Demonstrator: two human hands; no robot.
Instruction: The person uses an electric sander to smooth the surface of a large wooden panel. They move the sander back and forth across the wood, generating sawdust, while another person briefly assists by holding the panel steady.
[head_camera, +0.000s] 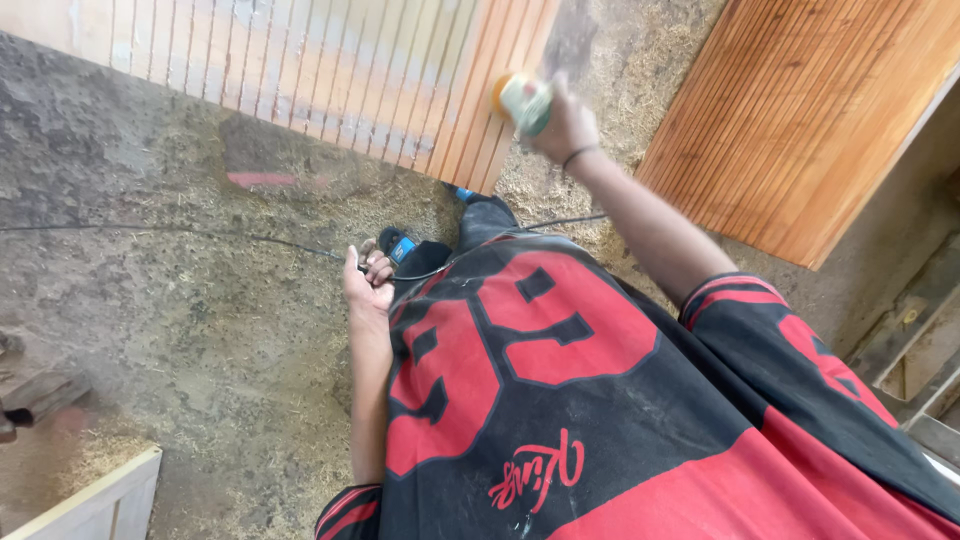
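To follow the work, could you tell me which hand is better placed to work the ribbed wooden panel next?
Probably the right hand: it grips the sander against the ribbed wooden panel, while the left hand holds the black cable.

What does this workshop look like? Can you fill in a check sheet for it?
Surface: floor covered in sawdust and shavings.
Job's things: grooved panel, partly pale, partly orange-brown; sander, blurred, held against the panel's edge.
Clutter: second panel at the right; white frame at lower left.
Hands: right hand grips the sander; left hand holds the cable.
Cables: black cable runs across the floor to the left hand.
Surroundings: person's red-and-black shirt fills the lower frame; shoe on the sawdust.
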